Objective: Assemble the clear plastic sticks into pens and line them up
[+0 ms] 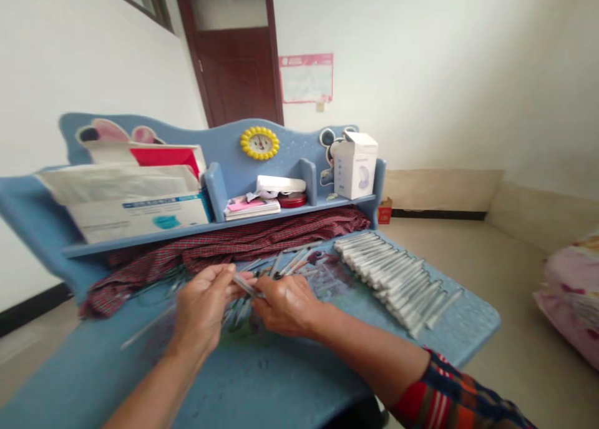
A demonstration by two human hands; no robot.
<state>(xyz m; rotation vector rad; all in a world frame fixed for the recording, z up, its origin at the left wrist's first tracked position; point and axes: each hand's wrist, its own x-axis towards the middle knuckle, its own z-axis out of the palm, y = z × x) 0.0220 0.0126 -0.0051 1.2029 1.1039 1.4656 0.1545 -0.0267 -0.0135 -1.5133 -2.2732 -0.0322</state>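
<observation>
Over the middle of a blue desk (pixel 290 385), my left hand (pixel 203 307) and my right hand (pixel 286 305) meet. Both pinch one thin grey pen-like stick (pixel 246 286), the left at its far end, the right at its near end. Under and behind the hands lies a loose heap of similar sticks (pixel 285 263). To the right, several whitish sticks (pixel 397 279) lie side by side in a neat row. The picture is blurred by motion.
A red checked cloth (pixel 224 248) lies under the desk's shelf. The shelf carries paper packs (pixel 135 198), a small book stack (pixel 253 207), a red tin (pixel 292 199) and a white box (pixel 354 165). A brown door (pixel 234 73) stands behind.
</observation>
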